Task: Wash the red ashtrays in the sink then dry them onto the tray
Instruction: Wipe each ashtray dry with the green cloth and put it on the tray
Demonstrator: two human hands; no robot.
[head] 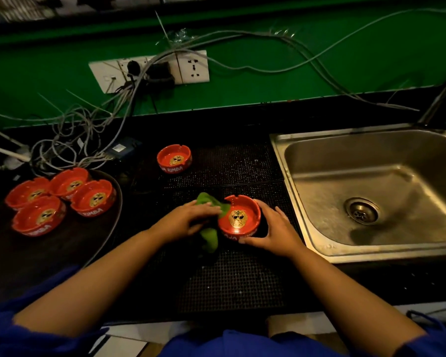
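Right hand cupped glossy red ceramic ashtray; left hand pressed crumpled green cloth against it. Risk: wet glaze slipping, chipping near bench's sink-side edge.

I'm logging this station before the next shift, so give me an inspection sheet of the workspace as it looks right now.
Surface: dark counter with black mesh mat.
Job's things: four red ashtrays on the round tray; one ashtray alone on the mat; held ashtray by the green cloth; sink empty.
Clutter: blue box among the wires.
Grippers: left hand on the cloth; right hand cups the held ashtray.
Cables: tangled grey cables from the wall sockets.
Surroundings: green wall.
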